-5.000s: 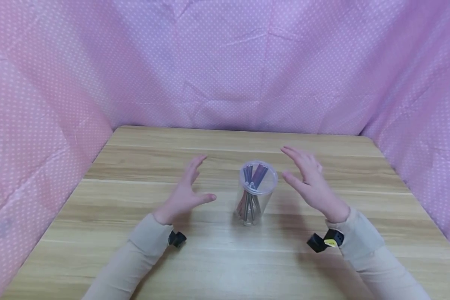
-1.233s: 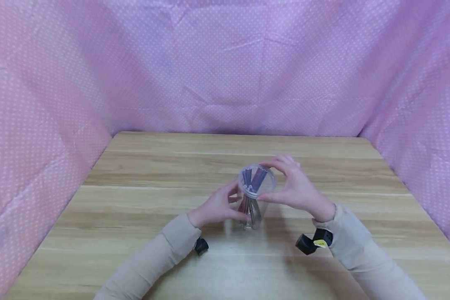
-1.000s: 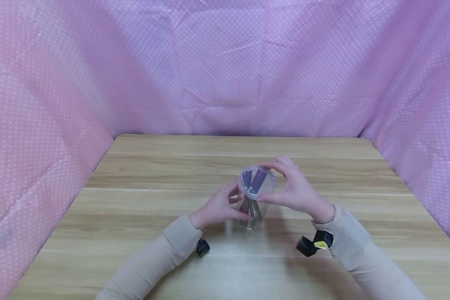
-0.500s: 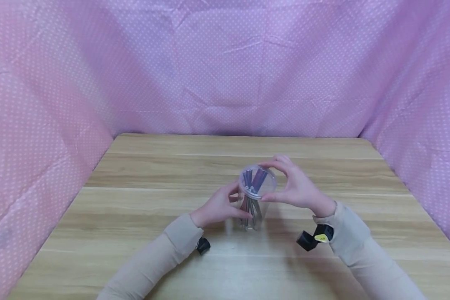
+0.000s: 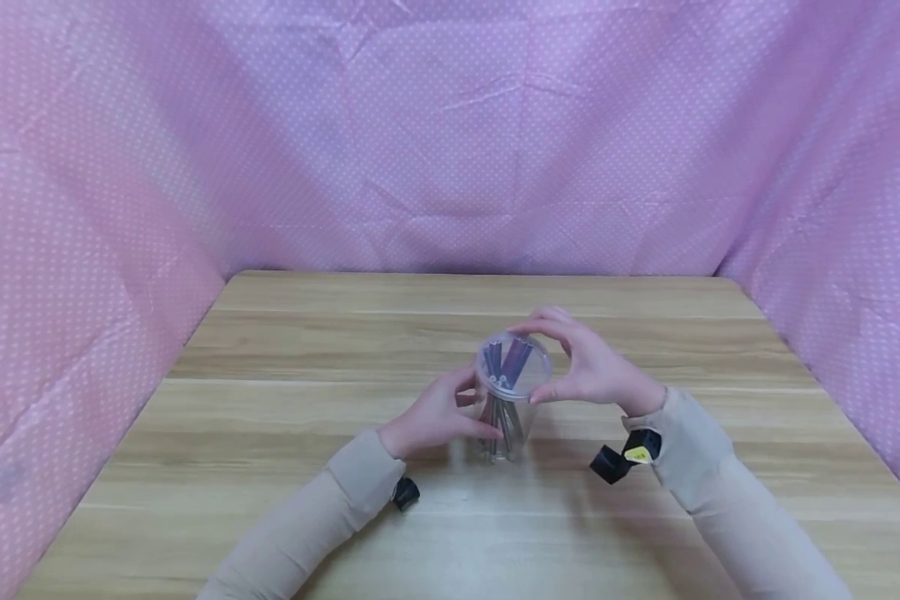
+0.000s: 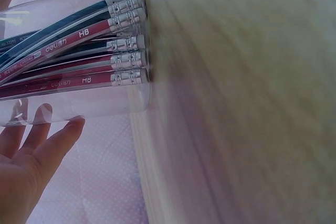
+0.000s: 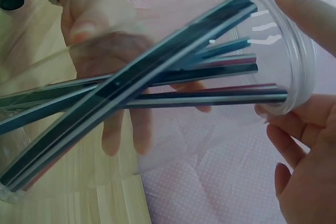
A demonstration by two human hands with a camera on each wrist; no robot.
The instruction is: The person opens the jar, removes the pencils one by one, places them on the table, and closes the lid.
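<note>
A clear plastic jar (image 5: pixel 523 421) stands upright on the table, with a round transparent lid (image 5: pixel 504 395) on top. Inside lean several pencils (image 6: pixel 79 35), dark green and red; the left wrist view shows their eraser ends at the jar's bottom. My left hand (image 5: pixel 437 412) holds the jar's body from the left, thumb in front and fingers behind. From the right, my right hand (image 5: pixel 600 367) grips the lid's edge between thumb and fingers. In the right wrist view, the lid (image 7: pixel 302 61) sits at the jar's end, between my right thumb and fingers.
The jar rests on a wooden table (image 5: pixel 330 333) with light grain. Pink dotted cloth (image 5: pixel 435 150) hangs behind it and along both sides. A small black camera is worn on each wrist, such as the right wrist camera (image 5: pixel 621 458).
Five seconds ago both hands were apart from the jar, one on each side. Now they hold it. Over the last second my right thumb has shifted rightward along the lid's rim.
</note>
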